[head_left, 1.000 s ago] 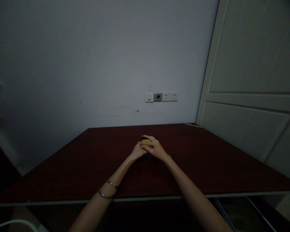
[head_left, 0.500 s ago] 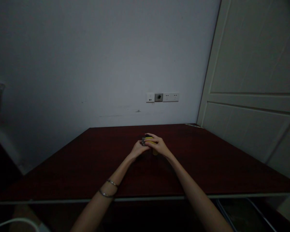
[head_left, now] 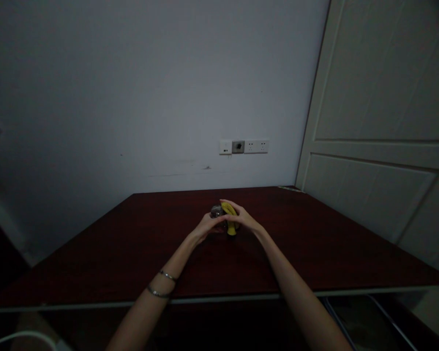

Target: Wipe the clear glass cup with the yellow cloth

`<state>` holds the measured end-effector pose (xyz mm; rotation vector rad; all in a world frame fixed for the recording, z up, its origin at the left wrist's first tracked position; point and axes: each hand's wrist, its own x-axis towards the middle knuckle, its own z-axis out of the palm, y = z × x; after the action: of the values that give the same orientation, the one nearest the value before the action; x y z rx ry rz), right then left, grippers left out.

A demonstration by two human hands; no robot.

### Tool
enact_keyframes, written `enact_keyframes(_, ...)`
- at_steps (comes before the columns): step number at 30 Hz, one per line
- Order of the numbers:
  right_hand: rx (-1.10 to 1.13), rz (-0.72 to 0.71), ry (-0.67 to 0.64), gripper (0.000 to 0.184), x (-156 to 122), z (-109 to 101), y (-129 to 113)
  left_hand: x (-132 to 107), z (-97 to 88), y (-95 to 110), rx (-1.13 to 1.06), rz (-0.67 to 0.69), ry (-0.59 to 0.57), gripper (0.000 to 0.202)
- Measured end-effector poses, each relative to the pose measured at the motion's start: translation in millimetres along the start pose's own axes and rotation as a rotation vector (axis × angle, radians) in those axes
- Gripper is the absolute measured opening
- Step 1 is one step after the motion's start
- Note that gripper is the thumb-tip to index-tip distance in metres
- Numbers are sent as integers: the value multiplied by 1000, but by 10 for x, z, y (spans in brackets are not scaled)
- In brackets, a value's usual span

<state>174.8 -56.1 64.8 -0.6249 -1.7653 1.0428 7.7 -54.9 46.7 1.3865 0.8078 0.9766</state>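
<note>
My left hand (head_left: 205, 226) is closed around a clear, shiny object (head_left: 216, 210) that looks like glass or clear plastic; its rounded top shows above the fingers and its exact kind cannot be made out. In my right hand (head_left: 246, 219) is a soft yellow cloth (head_left: 231, 229), pinched between thumb and fingers, with one end hanging below the hand. The cloth lies against or very near the right side of the clear object. Both hands meet over the middle of the dark red table (head_left: 149, 243), and they partly hide what they hold.
Behind the table rises a pale wall with a row of sockets (head_left: 243, 146). A white panelled door (head_left: 373, 185) borders the right side. A white cable (head_left: 22, 334) curves at the lower left, below the table's front edge.
The right hand has shifted on the yellow cloth, so more of it shows and its end hangs lower. More of the clear object's rounded top is visible. The view has turned slightly.
</note>
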Motion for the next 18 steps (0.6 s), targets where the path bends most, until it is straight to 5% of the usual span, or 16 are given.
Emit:
enact_keyframes(6, -42, -33, -8, 89, -17, 90, 113, -18, -27, 13, -11, -57, -15, 47)
enact_keyframes(18, 64, 70, 190, 82, 37, 123, 122, 22, -105, -11, 2, -72, -83, 53)
